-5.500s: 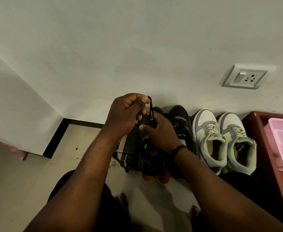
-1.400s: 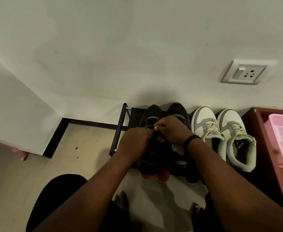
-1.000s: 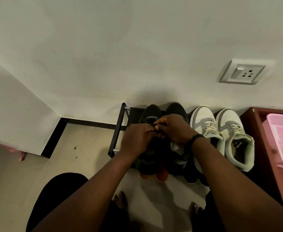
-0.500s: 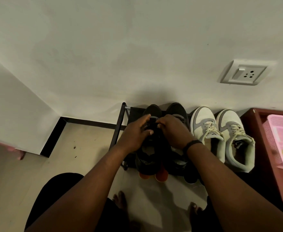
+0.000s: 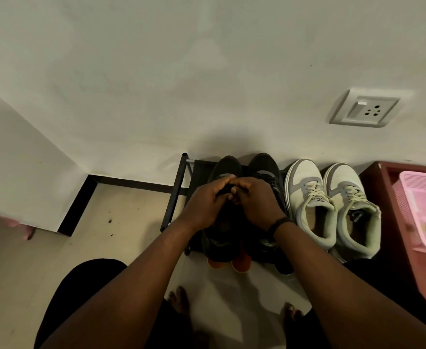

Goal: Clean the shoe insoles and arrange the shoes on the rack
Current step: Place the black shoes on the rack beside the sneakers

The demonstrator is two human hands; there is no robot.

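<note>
A black shoe rack (image 5: pixel 175 195) stands against the wall. On its top row sit a black left shoe (image 5: pixel 225 167), a black right shoe (image 5: pixel 263 163) and a pair of grey-and-white sneakers (image 5: pixel 307 195). My left hand (image 5: pixel 206 205) and my right hand (image 5: pixel 257 202) meet over the black left shoe. Both pinch its black lace (image 5: pixel 225 191) between fingertips. My right wrist wears a black band. The middle of that shoe is hidden under my hands.
Orange soles (image 5: pixel 240 264) poke out from a lower shelf. A dark red cabinet (image 5: pixel 393 205) on the right carries a pink basket (image 5: pixel 423 205). A wall socket (image 5: pixel 365 110) is above the sneakers. My bare feet (image 5: pixel 179 298) stand on the tiled floor.
Over the last second my hands stayed on the black left shoe, working its lace; my fingers opened apart briefly and have closed together again. Earlier my left hand had pulled the lace upward.
</note>
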